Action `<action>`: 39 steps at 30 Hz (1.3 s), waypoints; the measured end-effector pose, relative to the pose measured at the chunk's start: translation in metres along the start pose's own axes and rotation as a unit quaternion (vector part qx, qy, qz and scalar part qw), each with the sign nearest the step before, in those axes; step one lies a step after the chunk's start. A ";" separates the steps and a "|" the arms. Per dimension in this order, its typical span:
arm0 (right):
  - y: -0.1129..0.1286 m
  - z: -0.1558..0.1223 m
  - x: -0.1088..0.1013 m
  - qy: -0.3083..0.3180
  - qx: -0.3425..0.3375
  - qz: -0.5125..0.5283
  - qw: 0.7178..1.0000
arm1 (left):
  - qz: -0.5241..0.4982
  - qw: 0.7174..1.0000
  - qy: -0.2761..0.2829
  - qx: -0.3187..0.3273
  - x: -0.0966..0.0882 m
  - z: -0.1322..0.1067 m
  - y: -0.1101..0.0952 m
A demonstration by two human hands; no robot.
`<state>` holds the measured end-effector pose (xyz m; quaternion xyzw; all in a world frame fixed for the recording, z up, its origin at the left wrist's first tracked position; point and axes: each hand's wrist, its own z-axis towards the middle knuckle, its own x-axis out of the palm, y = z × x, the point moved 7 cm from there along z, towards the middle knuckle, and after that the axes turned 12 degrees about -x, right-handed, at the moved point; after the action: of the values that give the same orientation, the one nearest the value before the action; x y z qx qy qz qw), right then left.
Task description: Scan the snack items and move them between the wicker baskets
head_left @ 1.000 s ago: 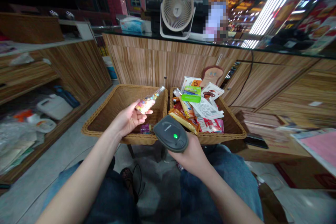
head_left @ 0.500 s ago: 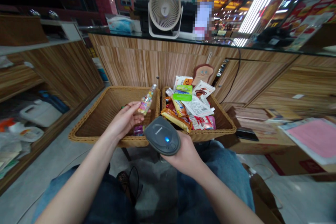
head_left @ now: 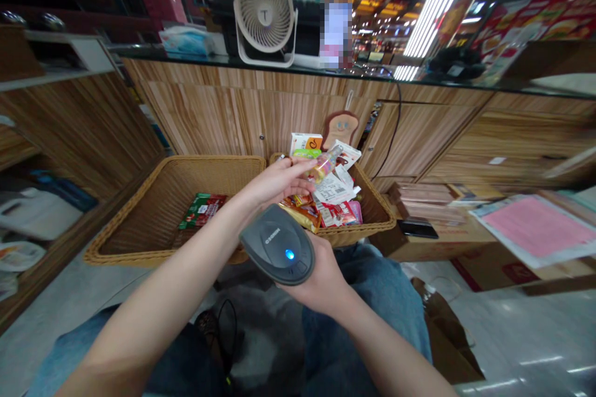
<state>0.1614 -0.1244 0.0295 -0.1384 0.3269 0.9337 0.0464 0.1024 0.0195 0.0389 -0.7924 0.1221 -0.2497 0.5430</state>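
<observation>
A clear tube of colored candies [head_left: 325, 164] was gripped in the left hand [head_left: 279, 178], above the right wicker basket [head_left: 358, 234]. One gray barcode scanner [head_left: 278, 253], its blue light lit and its lettering too blurred to read with certainty, was clasped in the right hand [head_left: 321, 279]. One red-and-green packet [head_left: 202, 211] was lying in the left wicker basket [head_left: 153, 255], and one white fan [head_left: 264, 12] marked "T" stood on the glass surface [head_left: 186, 54] behind.
</observation>
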 end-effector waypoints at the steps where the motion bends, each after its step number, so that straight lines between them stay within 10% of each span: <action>1: 0.001 0.001 -0.001 -0.001 -0.002 0.000 1.000 | 0.001 1.000 0.019 -0.007 0.008 0.004 -0.001; 10: 0.001 0.001 -0.004 -0.007 -0.006 -0.005 1.000 | 0.002 1.000 -0.003 0.020 -0.011 -0.017 -0.008; 19: -0.002 -0.001 -0.002 -0.001 0.026 0.007 1.000 | 0.093 0.977 -0.178 0.064 -0.132 -0.055 -0.016; 27: -0.028 -0.018 -0.005 -0.048 0.123 0.011 0.991 | 0.383 0.892 -0.240 -0.020 -0.239 -0.050 0.015; 34: -0.031 -0.022 -0.003 -0.035 0.121 0.004 0.992 | 0.698 0.702 -0.075 -0.120 -0.219 -0.031 0.078; 39: -0.027 -0.014 0.001 -0.023 0.121 0.014 0.992 | 0.707 0.686 -0.026 -0.168 -0.200 -0.014 0.114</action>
<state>0.1685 -0.1124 0.0026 -0.1054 0.4380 0.8909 0.0572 -0.0649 0.0575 -0.1149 -0.5549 0.6723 0.2534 0.4193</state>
